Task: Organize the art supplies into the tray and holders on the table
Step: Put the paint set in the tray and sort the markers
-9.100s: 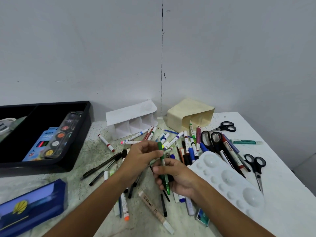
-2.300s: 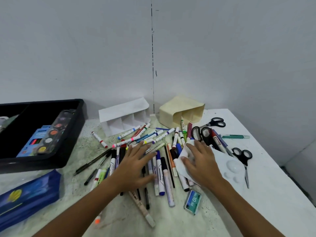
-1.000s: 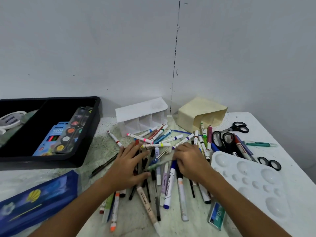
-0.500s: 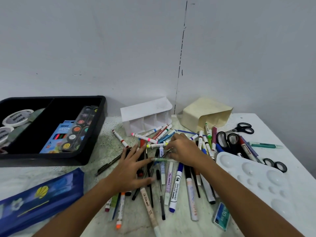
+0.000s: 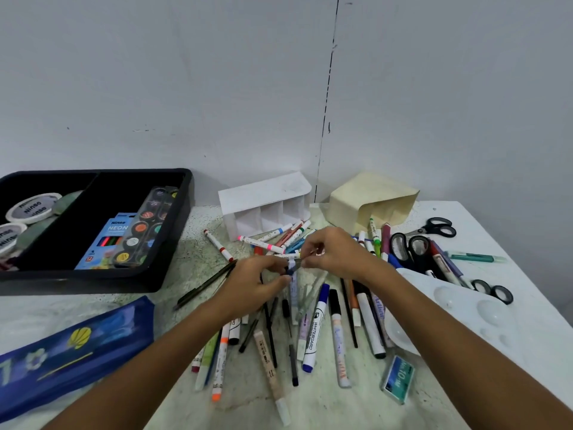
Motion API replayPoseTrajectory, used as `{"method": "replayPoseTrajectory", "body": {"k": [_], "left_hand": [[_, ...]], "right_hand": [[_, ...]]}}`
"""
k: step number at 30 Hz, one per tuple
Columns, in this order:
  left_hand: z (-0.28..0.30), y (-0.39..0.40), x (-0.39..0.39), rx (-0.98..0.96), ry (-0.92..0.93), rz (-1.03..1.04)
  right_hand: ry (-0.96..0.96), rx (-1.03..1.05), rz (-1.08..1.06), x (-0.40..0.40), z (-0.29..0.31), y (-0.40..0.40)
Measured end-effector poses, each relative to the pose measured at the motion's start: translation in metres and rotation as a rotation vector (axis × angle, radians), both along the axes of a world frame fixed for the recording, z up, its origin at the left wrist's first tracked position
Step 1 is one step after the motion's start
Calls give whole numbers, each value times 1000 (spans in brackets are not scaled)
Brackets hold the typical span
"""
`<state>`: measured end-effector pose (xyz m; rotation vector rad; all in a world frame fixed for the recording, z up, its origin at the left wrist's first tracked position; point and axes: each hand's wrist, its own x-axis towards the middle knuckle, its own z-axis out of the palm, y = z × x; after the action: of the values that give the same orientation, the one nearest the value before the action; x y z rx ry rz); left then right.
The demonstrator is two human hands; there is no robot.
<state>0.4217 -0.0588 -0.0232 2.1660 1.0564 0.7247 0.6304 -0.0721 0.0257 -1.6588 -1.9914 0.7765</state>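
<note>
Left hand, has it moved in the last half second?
Yes. The left hand has shifted slightly toward the white holder, and its fingers now curl on a pen that the right hand also pinches.

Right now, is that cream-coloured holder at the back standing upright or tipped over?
Tipped over. The cream holder lies on its side on the table, its open mouth facing the pile of markers.
</note>
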Motion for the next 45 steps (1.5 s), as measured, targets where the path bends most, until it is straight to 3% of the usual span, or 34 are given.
{"method": "replayPoseTrajectory", "body": {"k": [4, 10, 15, 21, 26, 30, 37, 42, 45], "left_hand": [[6, -4, 17, -64, 10, -18], [19, -12, 29, -329, -160, -43], [23, -18, 37, -379, -202, -53], [19, -26, 37, -292, -142, -20], [-21, -45, -3, 206, 412, -56], [-52, -55, -15, 292, 601, -105], [-43, -41, -16, 295, 569, -98], [-30, -30, 20, 330, 288, 56], [-21, -24, 57, 260, 342, 157]], "right_hand": [[216, -6, -44, 4, 13, -6], [566, -39, -187, 9, 15, -21], [645, -164, -228, 11, -7, -36], [785, -73, -350, 11, -16, -46], [628, -71, -440, 14, -27, -70], [602, -3, -479, -14, -53, -92], [597, 56, -507, 0, -41, -82], [948, 24, -586, 16, -27, -77], [1069, 0, -619, 21, -18, -77]]}}
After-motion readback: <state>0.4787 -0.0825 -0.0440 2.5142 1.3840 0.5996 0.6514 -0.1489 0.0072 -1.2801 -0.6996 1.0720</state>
